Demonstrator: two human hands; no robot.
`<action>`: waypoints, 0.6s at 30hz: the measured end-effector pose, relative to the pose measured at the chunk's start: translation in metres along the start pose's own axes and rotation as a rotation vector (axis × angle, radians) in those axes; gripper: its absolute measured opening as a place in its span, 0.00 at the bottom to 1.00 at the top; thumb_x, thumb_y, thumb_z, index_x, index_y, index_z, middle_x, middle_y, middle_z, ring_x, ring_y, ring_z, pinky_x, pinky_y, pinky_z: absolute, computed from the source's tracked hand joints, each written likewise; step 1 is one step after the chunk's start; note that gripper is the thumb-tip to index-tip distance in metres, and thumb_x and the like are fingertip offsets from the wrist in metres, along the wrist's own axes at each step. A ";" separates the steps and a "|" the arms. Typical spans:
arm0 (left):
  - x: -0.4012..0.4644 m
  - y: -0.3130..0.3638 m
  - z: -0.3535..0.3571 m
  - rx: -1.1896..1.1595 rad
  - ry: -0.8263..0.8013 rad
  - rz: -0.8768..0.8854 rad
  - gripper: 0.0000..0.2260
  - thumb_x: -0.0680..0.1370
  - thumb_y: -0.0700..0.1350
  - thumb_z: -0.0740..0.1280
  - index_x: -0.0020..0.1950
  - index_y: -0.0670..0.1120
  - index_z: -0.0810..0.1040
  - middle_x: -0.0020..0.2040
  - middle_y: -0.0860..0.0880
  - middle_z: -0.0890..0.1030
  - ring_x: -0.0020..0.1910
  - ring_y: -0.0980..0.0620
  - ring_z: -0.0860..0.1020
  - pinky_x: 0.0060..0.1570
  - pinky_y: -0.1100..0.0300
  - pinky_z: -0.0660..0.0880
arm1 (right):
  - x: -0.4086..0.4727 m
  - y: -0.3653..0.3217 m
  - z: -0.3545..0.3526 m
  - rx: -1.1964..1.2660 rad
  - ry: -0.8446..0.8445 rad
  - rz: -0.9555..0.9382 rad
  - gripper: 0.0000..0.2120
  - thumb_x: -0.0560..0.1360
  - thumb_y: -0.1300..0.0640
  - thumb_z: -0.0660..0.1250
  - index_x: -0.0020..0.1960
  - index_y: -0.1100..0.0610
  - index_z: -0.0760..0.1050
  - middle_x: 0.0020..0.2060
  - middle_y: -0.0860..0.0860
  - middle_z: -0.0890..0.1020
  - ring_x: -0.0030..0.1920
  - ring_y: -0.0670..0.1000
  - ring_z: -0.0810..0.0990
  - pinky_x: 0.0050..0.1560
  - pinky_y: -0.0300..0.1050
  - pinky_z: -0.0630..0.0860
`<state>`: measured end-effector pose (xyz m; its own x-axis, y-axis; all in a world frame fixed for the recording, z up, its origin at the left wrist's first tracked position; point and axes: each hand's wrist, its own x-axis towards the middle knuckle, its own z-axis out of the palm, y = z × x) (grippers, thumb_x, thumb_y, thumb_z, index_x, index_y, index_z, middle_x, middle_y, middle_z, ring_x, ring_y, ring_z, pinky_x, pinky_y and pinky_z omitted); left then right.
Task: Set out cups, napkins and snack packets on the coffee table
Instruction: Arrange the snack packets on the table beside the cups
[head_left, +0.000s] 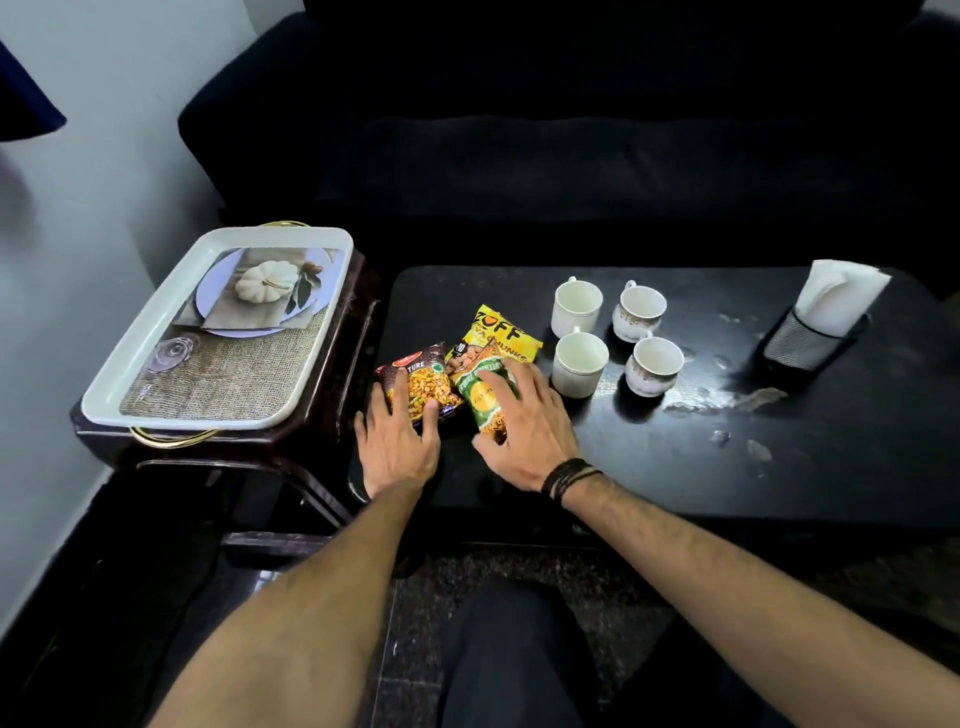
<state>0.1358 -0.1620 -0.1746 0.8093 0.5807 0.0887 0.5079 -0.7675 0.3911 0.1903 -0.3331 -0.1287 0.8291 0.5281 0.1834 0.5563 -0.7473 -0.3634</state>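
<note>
Three snack packets lie overlapping at the left end of the black coffee table (649, 467): a brown mixture packet (423, 376), a yellow packet (501, 332) and a green packet (485, 395). My left hand (397, 441) rests with spread fingers on the brown packet. My right hand (524, 426) lies flat on the green packet. Several white cups stand in a square to the right, the nearest (579, 364) beside my right hand. White napkins (836, 293) stick up from a black mesh holder (805, 345) at the far right.
A white tray (156, 332) with a pumpkin picture and gold handles sits on a dark side table (311, 447) left of the coffee table. A dark sofa (571, 156) runs behind. Wet smears and droplets (727, 400) mark the tabletop right of the cups.
</note>
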 end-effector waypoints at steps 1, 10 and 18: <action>0.000 0.000 0.000 -0.001 -0.004 -0.003 0.28 0.81 0.63 0.49 0.80 0.55 0.52 0.78 0.40 0.60 0.74 0.40 0.65 0.76 0.43 0.55 | 0.006 -0.003 0.005 0.020 -0.027 0.049 0.35 0.67 0.37 0.60 0.72 0.46 0.61 0.74 0.52 0.61 0.73 0.57 0.62 0.67 0.58 0.68; 0.002 -0.004 0.003 0.002 -0.004 0.015 0.28 0.81 0.63 0.51 0.79 0.56 0.53 0.79 0.42 0.59 0.74 0.41 0.65 0.75 0.42 0.56 | 0.067 -0.002 0.029 0.004 -0.121 0.175 0.37 0.74 0.49 0.65 0.77 0.46 0.52 0.76 0.63 0.56 0.65 0.66 0.73 0.60 0.59 0.75; 0.003 -0.005 0.003 0.043 -0.029 0.048 0.28 0.81 0.61 0.52 0.79 0.58 0.50 0.80 0.44 0.57 0.73 0.42 0.66 0.75 0.39 0.55 | 0.075 0.002 0.016 0.119 0.098 0.150 0.32 0.74 0.56 0.67 0.75 0.45 0.59 0.74 0.59 0.59 0.65 0.60 0.72 0.56 0.55 0.78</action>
<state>0.1370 -0.1575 -0.1794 0.8407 0.5357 0.0795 0.4802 -0.8053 0.3477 0.2525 -0.2888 -0.1308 0.9069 0.3684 0.2046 0.4205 -0.7588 -0.4975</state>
